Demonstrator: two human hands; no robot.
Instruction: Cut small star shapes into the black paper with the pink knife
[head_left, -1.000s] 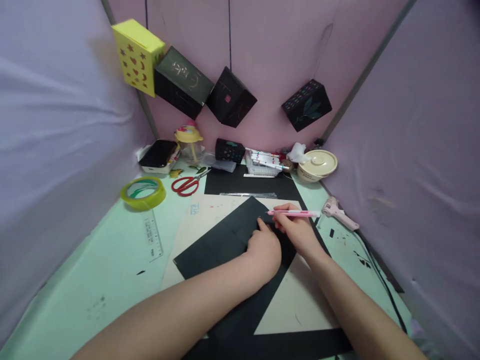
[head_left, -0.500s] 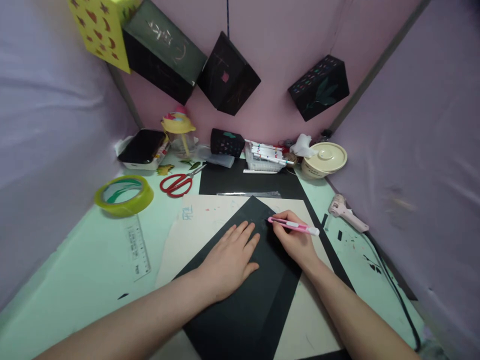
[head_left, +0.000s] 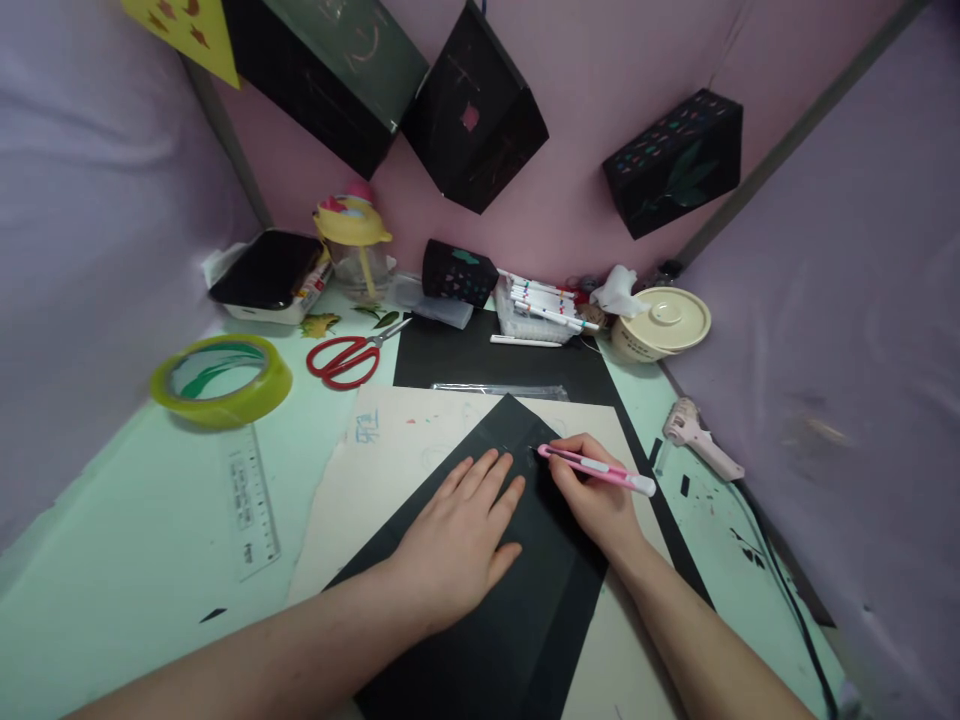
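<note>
A sheet of black paper point(head_left: 517, 620) lies at a slant over a larger cream sheet point(head_left: 337, 500). My left hand point(head_left: 465, 530) rests flat on the black paper with its fingers spread. In my right hand point(head_left: 596, 490) is a pink and white craft knife point(head_left: 600, 469), pinched near its front end. Its tip meets the black paper near the upper corner, just right of my left fingertips. Faint light outlines show on the paper there, partly covered by my fingers.
On the left are yellow-green tape point(head_left: 225, 400), a clear ruler point(head_left: 251, 505) and red-handled scissors point(head_left: 345, 362). White markers point(head_left: 544, 300) fill a basket at the back. A lidded bowl point(head_left: 660, 325) and glue gun point(head_left: 701, 440) stand right. Black paper boxes point(head_left: 476, 115) hang above.
The camera view has shifted slightly, so the surroundings sit a little differently. My left hand stays flat on the paper; the craft knife tip has barely moved.
</note>
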